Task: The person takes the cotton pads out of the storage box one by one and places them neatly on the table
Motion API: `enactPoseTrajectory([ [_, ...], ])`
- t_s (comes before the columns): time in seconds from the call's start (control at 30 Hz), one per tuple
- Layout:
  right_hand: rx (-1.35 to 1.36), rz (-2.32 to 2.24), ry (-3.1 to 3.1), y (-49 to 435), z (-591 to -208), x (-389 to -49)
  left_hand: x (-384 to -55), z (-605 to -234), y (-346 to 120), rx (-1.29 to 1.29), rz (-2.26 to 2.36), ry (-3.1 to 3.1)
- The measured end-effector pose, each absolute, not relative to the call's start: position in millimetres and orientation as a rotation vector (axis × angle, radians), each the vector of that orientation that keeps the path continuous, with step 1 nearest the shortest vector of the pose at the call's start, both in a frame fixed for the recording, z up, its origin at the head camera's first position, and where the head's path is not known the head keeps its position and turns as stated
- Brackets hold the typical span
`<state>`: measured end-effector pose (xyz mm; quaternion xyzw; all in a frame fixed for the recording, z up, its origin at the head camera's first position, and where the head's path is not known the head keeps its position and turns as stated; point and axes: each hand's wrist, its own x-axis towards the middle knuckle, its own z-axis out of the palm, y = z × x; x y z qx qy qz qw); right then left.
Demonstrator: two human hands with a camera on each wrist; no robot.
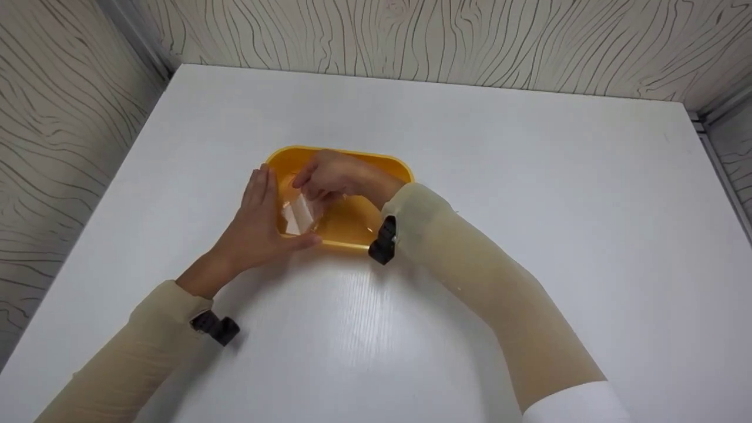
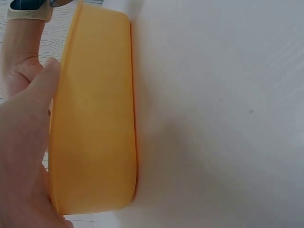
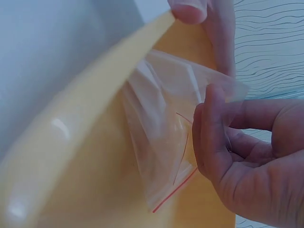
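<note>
A yellow plastic tub (image 1: pixel 349 226) stands on the white table. My left hand (image 1: pixel 255 226) lies against its near left corner, fingers straight along the left side and thumb along the front rim. Inside the tub my right hand (image 1: pixel 335 175) pinches a clear zip bag (image 3: pixel 154 114) between thumb and fingers. A red line runs along one edge of the bag. In the left wrist view the tub's outer wall (image 2: pixel 95 109) hides the bag. Whether the bag holds anything, I cannot tell.
The white table (image 1: pixel 529 176) extends around the tub on all sides. Behind it rises a wall panel (image 1: pixel 411 38) with a wood-grain pattern, and a similar panel (image 1: pixel 47 147) stands at the left. Small black cameras (image 1: pixel 214 327) are worn on both wrists.
</note>
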<state>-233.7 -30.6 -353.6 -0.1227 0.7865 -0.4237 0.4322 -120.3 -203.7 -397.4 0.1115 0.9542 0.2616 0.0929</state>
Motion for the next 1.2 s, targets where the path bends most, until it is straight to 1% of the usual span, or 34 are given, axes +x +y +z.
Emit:
enactPoseTrajectory([
  [0.9, -0.331, -1.083, 1.942, -21.9, -341.2, -235.1, -120.4, -397.3, -203.4, 0.333, 0.777, 2.836],
  [1.2, -0.38, -1.124, 1.937, -16.9, -339.1, -229.4, -121.0, -398.6, -202.6, 0.312, 0.76, 2.832],
])
